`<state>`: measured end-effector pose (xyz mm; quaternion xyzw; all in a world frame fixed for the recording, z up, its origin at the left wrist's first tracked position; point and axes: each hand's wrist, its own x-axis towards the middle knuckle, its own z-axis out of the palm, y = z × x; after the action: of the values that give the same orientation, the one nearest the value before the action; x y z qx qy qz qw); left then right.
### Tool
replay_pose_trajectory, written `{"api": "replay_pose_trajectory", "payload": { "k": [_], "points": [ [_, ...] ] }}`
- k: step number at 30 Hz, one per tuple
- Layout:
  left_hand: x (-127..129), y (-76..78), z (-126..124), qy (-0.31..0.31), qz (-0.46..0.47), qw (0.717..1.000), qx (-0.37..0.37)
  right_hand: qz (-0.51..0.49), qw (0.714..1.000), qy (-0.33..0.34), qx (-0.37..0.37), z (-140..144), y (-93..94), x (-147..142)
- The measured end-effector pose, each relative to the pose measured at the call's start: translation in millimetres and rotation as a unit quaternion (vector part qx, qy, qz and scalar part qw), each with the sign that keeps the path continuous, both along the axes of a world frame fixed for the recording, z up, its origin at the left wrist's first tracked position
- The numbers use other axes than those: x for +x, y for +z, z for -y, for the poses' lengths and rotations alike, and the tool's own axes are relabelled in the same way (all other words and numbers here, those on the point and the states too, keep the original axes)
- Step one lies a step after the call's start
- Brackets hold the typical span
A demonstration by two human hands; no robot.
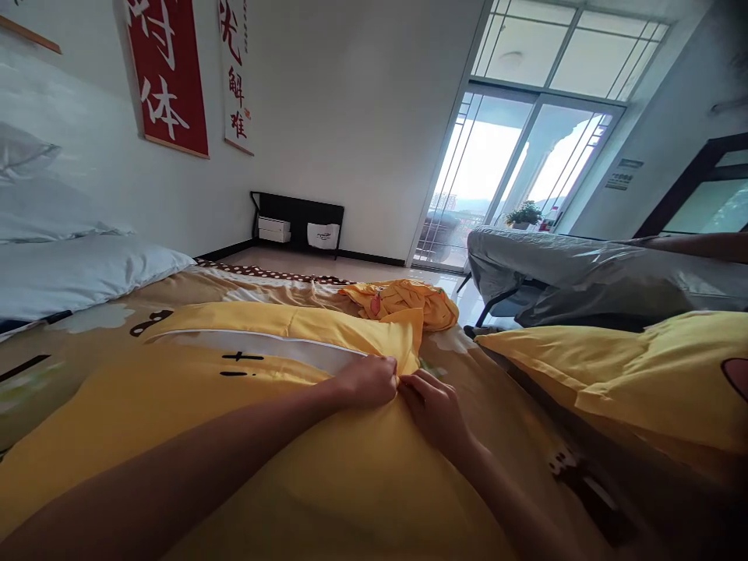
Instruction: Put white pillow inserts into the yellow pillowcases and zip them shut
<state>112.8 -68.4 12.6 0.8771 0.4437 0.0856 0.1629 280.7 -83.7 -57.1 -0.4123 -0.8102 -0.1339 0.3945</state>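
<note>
Yellow pillowcase [351, 460], one, pinched in the grip of left hand [374, 382] and right hand [435, 405]; from there, one bundled cloth [412, 302] at twelve o'clock, one pillow [636, 374] at three!

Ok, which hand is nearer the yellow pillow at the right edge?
Right. The right hand is left of the pillow, with a gap between; the left hand is farther left.

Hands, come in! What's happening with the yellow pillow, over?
Left hand, right hand: both pinching yellow pillowcase near one end of its opening. White showing inside. Nothing blocking the hands.
</note>
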Motion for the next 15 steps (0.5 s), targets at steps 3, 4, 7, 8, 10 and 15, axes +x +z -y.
{"api": "replay_pose_trajectory", "payload": {
  "k": [3,4,7,8,10,15],
  "points": [
    [1.1,4.7,-4.3,0.005,0.015,0.999,-0.031,0.015,0.996,0.008,0.093,-1.6,-2.7,-1.0],
    [1.8,6.7,-6.3,0.005,0.017,0.999,-0.048,0.021,0.993,0.009,0.118,-1.9,-3.3,-0.4],
    [4.4,11.3,-12.2,0.005,0.018,0.997,-0.079,0.034,0.985,0.008,0.169,-3.0,-6.1,2.9],
    [5.3,11.9,-13.6,0.005,0.017,0.996,-0.082,0.033,0.983,0.008,0.18,-3.5,-7.5,3.9],
    [7.4,11.9,-15.7,0.005,0.015,0.996,-0.088,0.023,0.981,0.008,0.194,-4.8,-10.9,5.1],
    [15.1,9.0,-17.5,0.006,0.009,0.998,-0.057,0.004,0.979,-0.001,0.206,-6.0,-19.0,3.1]
  ]
}}
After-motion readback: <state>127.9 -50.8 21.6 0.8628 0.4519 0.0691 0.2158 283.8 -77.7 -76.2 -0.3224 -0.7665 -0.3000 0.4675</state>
